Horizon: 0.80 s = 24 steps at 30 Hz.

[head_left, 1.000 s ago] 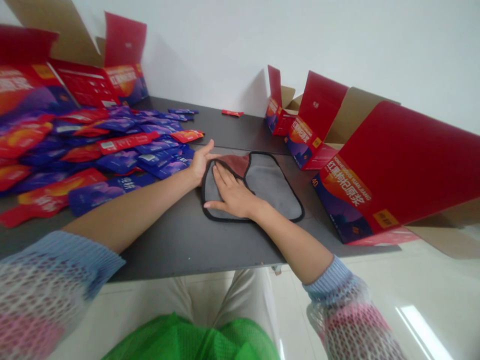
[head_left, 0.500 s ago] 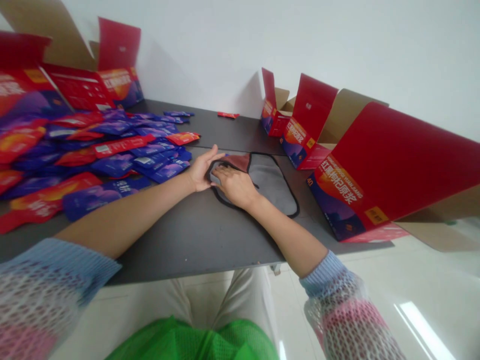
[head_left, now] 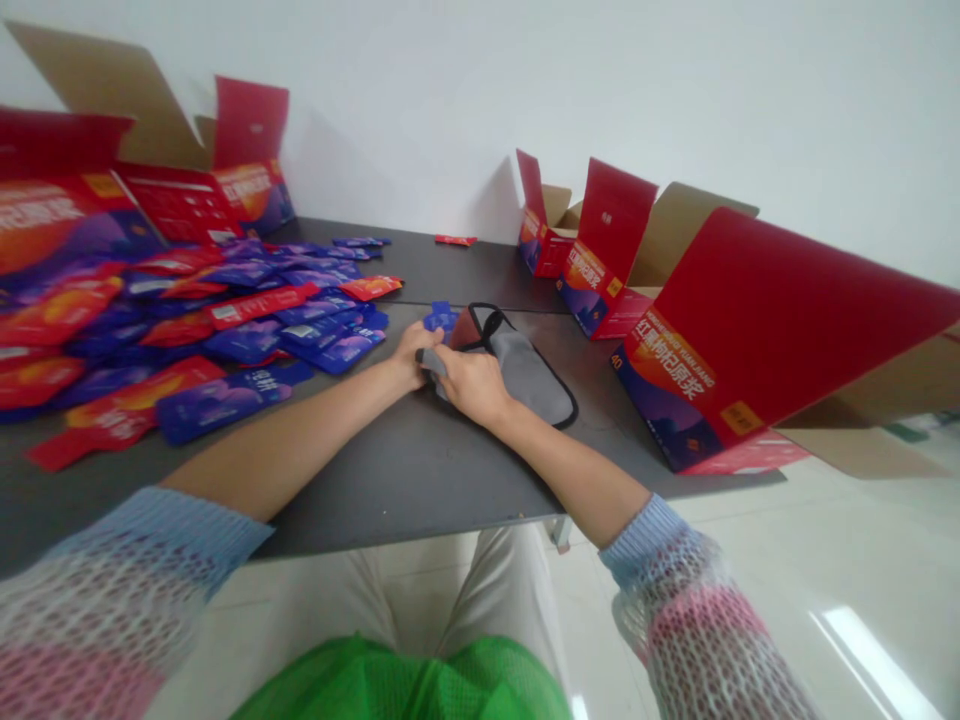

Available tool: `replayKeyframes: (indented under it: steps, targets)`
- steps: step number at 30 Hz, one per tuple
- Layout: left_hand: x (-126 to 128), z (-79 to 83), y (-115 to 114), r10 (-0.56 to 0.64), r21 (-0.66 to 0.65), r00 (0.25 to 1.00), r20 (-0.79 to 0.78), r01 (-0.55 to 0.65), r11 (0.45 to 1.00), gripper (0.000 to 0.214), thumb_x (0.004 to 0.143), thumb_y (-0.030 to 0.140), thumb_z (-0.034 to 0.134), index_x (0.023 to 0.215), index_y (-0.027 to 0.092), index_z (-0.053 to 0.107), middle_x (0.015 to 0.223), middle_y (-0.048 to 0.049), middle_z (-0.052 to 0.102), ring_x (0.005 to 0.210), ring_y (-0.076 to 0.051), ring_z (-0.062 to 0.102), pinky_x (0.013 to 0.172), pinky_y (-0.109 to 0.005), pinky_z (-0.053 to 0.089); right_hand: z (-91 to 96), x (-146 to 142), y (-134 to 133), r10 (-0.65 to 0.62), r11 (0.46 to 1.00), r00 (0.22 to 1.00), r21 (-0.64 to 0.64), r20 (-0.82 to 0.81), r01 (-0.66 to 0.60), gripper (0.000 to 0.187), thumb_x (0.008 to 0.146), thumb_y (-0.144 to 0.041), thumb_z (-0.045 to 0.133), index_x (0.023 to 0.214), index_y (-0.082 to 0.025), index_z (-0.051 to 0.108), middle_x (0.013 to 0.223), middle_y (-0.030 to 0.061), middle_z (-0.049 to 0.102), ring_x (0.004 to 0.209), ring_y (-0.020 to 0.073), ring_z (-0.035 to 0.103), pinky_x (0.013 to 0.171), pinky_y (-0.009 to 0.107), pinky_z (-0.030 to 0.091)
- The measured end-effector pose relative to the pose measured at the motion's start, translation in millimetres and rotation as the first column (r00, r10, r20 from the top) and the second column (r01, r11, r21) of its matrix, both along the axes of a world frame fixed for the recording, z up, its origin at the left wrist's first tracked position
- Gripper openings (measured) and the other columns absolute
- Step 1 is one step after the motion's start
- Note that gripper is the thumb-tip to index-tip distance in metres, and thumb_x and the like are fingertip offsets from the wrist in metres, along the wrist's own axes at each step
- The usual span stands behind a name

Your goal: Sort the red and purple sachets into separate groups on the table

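Observation:
A soft grey cloth piece point(head_left: 536, 375) with black edging and a reddish-brown patch lies on the dark table, bunched up at its left end. My right hand point(head_left: 474, 382) is closed round that left end, with a fold of grey cloth sticking out between the fingers. Close against it, my left hand point(head_left: 412, 352) grips the same edge from the left; its fingertips are partly hidden. Just behind the hands is a blue packet point(head_left: 441, 316), partly covered by the cloth and my fingers.
A heap of blue and red packets point(head_left: 247, 310) spreads over the table's left side, with open red boxes point(head_left: 251, 195) behind it. More open red boxes point(head_left: 675, 370) line the right side. One red packet point(head_left: 455, 240) lies near the wall.
The cloth, flatter before, is now gathered and folded at its left end. My right hand has gone from lying flat on it to gripping it. More of the blue packet behind shows.

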State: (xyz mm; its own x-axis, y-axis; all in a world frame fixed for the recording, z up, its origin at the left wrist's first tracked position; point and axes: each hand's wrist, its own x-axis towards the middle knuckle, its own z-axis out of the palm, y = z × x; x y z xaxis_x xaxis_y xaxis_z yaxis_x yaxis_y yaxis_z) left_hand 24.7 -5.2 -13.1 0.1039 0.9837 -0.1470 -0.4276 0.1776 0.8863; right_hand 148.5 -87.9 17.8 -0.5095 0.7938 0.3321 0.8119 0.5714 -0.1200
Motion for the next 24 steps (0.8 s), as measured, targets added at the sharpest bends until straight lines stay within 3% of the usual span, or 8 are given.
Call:
replayKeyframes:
  steps: [3,7,10,13,16,18,20,24]
  targets:
    - [-1.7,6.8,-9.0,-0.092,-0.038,0.994,0.065,0.095,0.995,0.017,0.087,0.005,0.048,0.085,0.012,0.064,0.06,-0.0024,0.064,0.05,-0.015,0.06,0.058,-0.027,0.052,-3.9,16.0,14.6,-0.135,0.987,0.932,0.043,-0.335,0.158,0.037,0.103,-0.037,0.038,0.119,-0.017,0.064,0.099,0.0101,0.074,0.091,0.0217,0.07,0.078,0.027,0.048]
    - [-3.2,15.4,-17.6,-0.221,-0.058,0.954,0.203,0.237,0.97,0.024,0.091,0.01,0.047,0.107,0.009,0.065,0.087,-0.0133,0.074,0.074,-0.024,0.073,0.078,-0.043,0.059,-1.8,53.0,45.0,-0.18,0.921,0.583,0.072,-0.793,0.382,0.053,0.103,-0.053,0.029,0.103,-0.015,0.065,0.09,0.0084,0.07,0.086,0.019,0.067,0.08,0.029,0.05]
    - [-3.4,17.6,-19.9,-0.261,-0.05,0.937,0.235,0.279,0.959,0.033,0.096,0.016,0.042,0.12,0.007,0.062,0.098,-0.0184,0.074,0.087,-0.029,0.074,0.087,-0.051,0.057,6.1,82.6,63.4,-0.194,0.851,0.362,0.027,-0.912,0.524,0.056,0.101,-0.056,0.028,0.095,-0.014,0.064,0.085,0.0071,0.067,0.085,0.019,0.065,0.082,0.033,0.051]
    - [-1.9,15.8,-20.3,-0.254,-0.035,0.934,0.25,0.271,0.962,0.037,0.097,0.019,0.041,0.124,0.005,0.061,0.102,-0.0201,0.074,0.092,-0.031,0.074,0.091,-0.054,0.056,13.0,91.6,63.7,-0.225,0.781,0.26,-0.015,-0.939,0.624,0.061,0.102,-0.056,0.022,0.098,-0.012,0.064,0.091,0.0114,0.067,0.091,0.0227,0.066,0.087,0.039,0.051]
    - [0.6,11.7,-19.0,-0.23,-0.026,0.939,0.255,0.245,0.969,0.036,0.096,0.021,0.043,0.124,0.008,0.063,0.102,-0.0175,0.075,0.09,-0.03,0.074,0.089,-0.052,0.057,7.8,66.2,44.5,-0.285,0.786,0.348,-0.009,-0.893,0.619,0.065,0.102,-0.058,0.018,0.11,-0.012,0.064,0.103,0.0152,0.069,0.104,0.0273,0.066,0.093,0.045,0.05]
    - [1.9,9.1,-17.0,-0.191,-0.025,0.948,0.256,0.204,0.979,0.034,0.095,0.022,0.046,0.123,0.012,0.064,0.102,-0.0134,0.075,0.088,-0.027,0.074,0.088,-0.048,0.058,-2.3,37.4,29.1,-0.294,0.887,0.598,0.019,-0.745,0.461,0.063,0.103,-0.057,0.019,0.125,-0.016,0.062,0.119,0.0157,0.067,0.122,0.0275,0.06,0.102,0.045,0.046]
    - [2.1,7.9,-14.6,-0.168,-0.026,0.951,0.258,0.181,0.983,0.035,0.095,0.024,0.046,0.122,0.014,0.067,0.105,-0.0113,0.076,0.089,-0.026,0.073,0.088,-0.044,0.059,-12.7,10.4,19.0,-0.164,0.974,0.831,0.048,-0.531,0.223,0.058,0.104,-0.05,0.022,0.142,-0.018,0.052,0.143,0.013,0.056,0.14,0.0235,0.045,0.114,0.041,0.037]
    - [0.3,11.1,-11.3,-0.165,0.001,0.948,0.274,0.171,0.985,0.044,0.098,0.034,0.042,0.127,0.015,0.067,0.114,-0.0108,0.074,0.101,-0.029,0.071,0.09,-0.041,0.058,-20.5,-12.1,17.0,-0.073,0.997,0.972,-0.027,-0.225,0.069,0.056,0.106,-0.04,0.024,0.154,-0.015,0.038,0.163,0.0099,0.032,0.153,0.0208,0.023,0.123,0.042,0.022]
